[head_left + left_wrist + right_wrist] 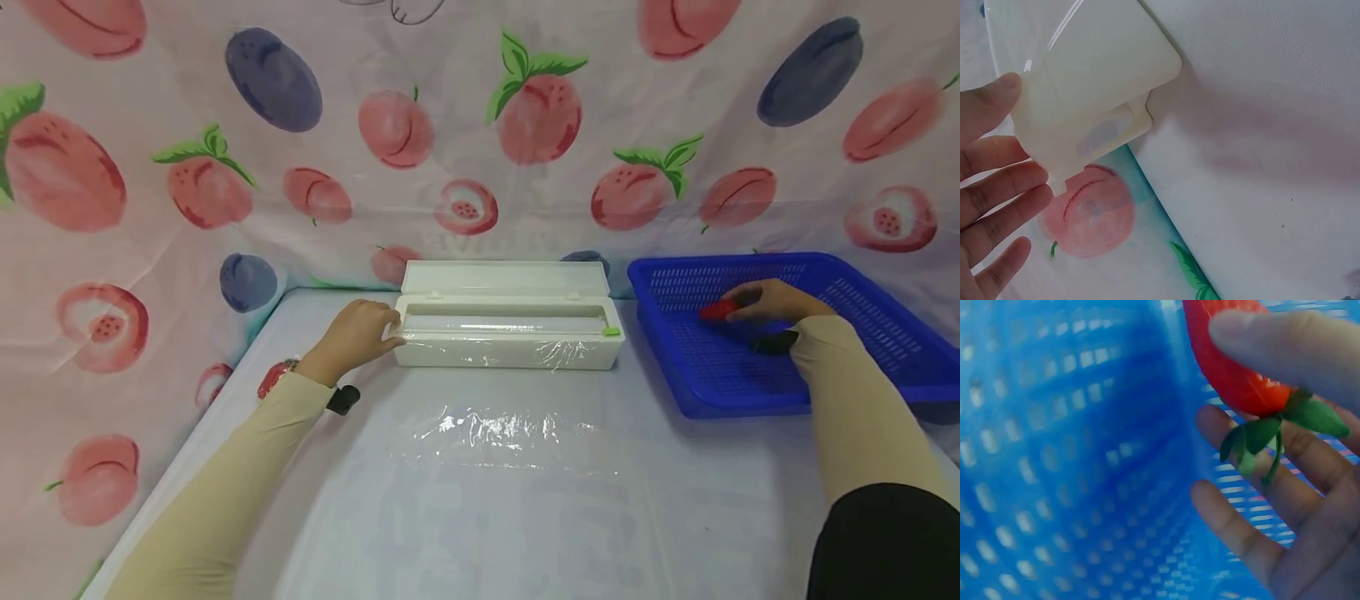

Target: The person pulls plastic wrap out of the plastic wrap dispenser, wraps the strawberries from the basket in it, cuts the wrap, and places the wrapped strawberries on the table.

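Observation:
My left hand (358,335) is at the left end of a white cling film box (506,352). In the left wrist view, the thumb (1004,94) lies against the box's near face and fingertips touch its end, pinching the corner. The box's lid (506,278) stands raised, showing a roll of clear film (502,324). A sheet of film (510,429) spreads on the table in front. Inside the blue basket (678,387), my right hand (772,300) holds a red strawberry (1241,369) with green leaves, its thumb pressed on the fruit and fingers behind.
A shiny red thing (275,379) lies on the white tabletop (450,533) at the left, partly hidden by the left wrist. Fruit-patterned cloth (465,150) hangs behind the table and along its left side. A green slider (612,331) sits at the box's right end.

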`<state>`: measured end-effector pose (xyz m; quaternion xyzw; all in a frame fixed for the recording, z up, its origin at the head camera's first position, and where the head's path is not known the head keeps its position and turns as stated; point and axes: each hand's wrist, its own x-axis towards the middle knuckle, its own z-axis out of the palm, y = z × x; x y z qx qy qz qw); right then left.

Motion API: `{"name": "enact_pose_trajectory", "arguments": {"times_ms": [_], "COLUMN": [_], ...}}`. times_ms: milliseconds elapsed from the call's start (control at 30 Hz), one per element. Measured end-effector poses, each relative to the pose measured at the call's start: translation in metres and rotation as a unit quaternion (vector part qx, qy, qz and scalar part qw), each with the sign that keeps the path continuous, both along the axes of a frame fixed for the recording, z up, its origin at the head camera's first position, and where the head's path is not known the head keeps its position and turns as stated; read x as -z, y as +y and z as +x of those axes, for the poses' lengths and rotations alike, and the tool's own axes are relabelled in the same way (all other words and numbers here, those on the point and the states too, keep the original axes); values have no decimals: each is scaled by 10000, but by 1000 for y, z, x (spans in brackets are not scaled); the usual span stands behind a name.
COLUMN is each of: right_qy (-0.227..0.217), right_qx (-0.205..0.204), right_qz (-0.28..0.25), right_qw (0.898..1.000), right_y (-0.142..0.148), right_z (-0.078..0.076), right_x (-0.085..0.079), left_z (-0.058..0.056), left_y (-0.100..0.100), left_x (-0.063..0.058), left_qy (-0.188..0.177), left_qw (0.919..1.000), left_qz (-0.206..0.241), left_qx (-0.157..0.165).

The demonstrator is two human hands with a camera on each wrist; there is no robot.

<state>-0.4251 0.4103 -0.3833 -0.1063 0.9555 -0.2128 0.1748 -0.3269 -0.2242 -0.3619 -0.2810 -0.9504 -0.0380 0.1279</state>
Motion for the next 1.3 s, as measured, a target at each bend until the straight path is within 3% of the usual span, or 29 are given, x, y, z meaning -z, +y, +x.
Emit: {"name": "enact_pose_trajectory", "arguments": {"times_ms": [200, 567, 833, 1000, 1167, 1300], "right_qy": [278, 577, 1171, 1421, 1514, 1326], "right_qx": [34, 335, 308, 126, -262, -385], "right_qz": [-331, -553, -1153, -1125, -1345, -1514], "right_qw": [9991, 9962, 9859, 9834, 9789, 9788], "right_y": [-9, -18, -33, -58, -98, -137], "right_z": [4, 21, 53, 79, 105, 124], "right_x": [-16, -68, -99, -111, -115, -110], "left_z": [2, 3, 3, 2, 2, 2], "left_y": [1, 3, 3, 3, 3, 4], "left_x": [1, -1, -2, -1, 0, 0], "left_qy": [19, 32, -65, -34, 0, 13], "left_qw": [10000, 10000, 9999, 9999, 9999, 9999], "left_qz": [-16, -19, -22, -46, -22, 8], "left_qx": [40, -48, -155, -154, -164, -159]}}
